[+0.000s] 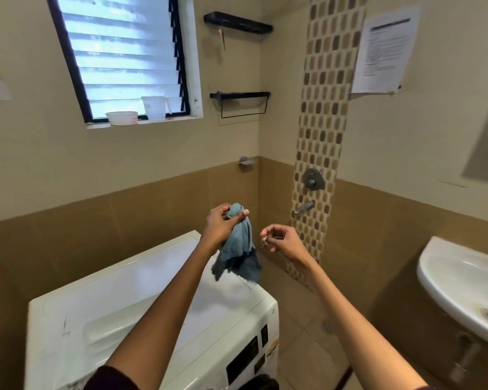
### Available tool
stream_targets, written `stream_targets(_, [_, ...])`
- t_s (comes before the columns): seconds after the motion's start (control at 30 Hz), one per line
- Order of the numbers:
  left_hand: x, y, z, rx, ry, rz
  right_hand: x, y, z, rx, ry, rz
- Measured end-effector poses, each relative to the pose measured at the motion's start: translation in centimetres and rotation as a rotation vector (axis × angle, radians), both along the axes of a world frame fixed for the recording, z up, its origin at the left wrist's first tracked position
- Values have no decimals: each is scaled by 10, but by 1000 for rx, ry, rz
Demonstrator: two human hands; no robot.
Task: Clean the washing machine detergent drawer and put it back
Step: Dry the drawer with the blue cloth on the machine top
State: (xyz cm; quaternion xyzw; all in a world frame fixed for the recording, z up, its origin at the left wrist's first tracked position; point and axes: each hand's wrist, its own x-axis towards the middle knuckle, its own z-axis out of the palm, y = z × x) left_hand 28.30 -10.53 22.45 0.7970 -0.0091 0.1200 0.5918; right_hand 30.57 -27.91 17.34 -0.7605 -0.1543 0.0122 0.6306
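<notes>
My left hand [221, 225] grips the top of a blue-grey cloth [238, 249], which hangs down over the far right corner of the white washing machine [141, 299]. To the right of the cloth, my right hand [279, 240] is held apart from it with curled, loosely pinched fingers and nothing visible in them. The machine's dark control panel [245, 358] shows at its front right. The detergent drawer is not visible in this view.
A white wall-mounted sink [459, 280] is at the right. A tap spout [304, 206] and a mixer knob [313, 178] sit on the mosaic strip. A bowl [121, 118] and a jug [154, 106] stand on the window sill. A floor drain [327, 327] lies between machine and sink.
</notes>
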Motion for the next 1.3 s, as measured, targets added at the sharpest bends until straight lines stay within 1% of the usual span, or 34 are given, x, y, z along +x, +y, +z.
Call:
stream_targets(0.07, [7, -4, 6, 106, -5, 23, 1, -4, 5, 1, -36, -89])
stream_targets(0.1, [12, -7, 8, 156, 12, 23, 2, -7, 10, 24, -53, -98])
stream_targets(0.17, [20, -15, 15, 206, 95, -16, 1, -8, 21, 62, -70, -5])
stream_targets(0.2, [24, -21, 18, 217, 147, -41, 1, -8, 28, 16, -95, 58])
stream_targets(0.27, [32, -31, 23, 203, 231, -54, 3, -7, 38, -177, -146, 141])
stream_targets(0.33, [40, -39, 29, 100, 331, -38, 12, -8, 41, -290, -155, 156])
stream_targets(0.4, [48, -41, 33, 13, 436, -64, 25, -15, 43, -286, -138, 118])
stream_targets(0.43, [53, -41, 34, 29, 461, -97, 33, -22, 43, -246, -113, 111])
stream_targets(0.53, [62, -33, 36, 174, 464, -260, 51, -48, 50, -166, -46, 143])
stream_targets(0.63, [70, -27, 35, 403, 490, -407, 58, -67, 62, -151, -31, 157])
stream_targets(0.67, [71, -29, 34, 450, 504, -438, 62, -71, 64, -156, -22, 149])
stream_targets(0.73, [73, -33, 33, 478, 507, -440, 73, -76, 64, -173, 10, 142])
stream_targets(0.8, [73, -37, 32, 433, 452, -397, 84, -78, 59, -152, 68, 148])
stream_targets(0.87, [74, -39, 30, 321, 392, -389, 88, -77, 56, -65, 133, 123])
stream_targets(0.93, [78, -43, 29, 235, 371, -397, 88, -74, 55, 0, 169, 98])
stream_targets(1.0, [83, -46, 29, 199, 364, -393, 90, -73, 50, -15, 123, 97])
stream_targets(1.03, [85, -48, 28, 188, 363, -374, 90, -75, 47, -55, 76, 145])
stream_targets(1.1, [90, -52, 26, 156, 371, -318, 93, -83, 42, -197, -15, 258])
stream_targets(1.17, [93, -58, 22, 124, 389, -277, 98, -90, 39, -303, -77, 289])
stream_targets(1.23, [95, -62, 17, 125, 429, -266, 102, -95, 41, -295, -96, 273])
stream_targets(1.3, [95, -64, 12, 141, 536, -311, 105, -101, 46, -182, -79, 264])
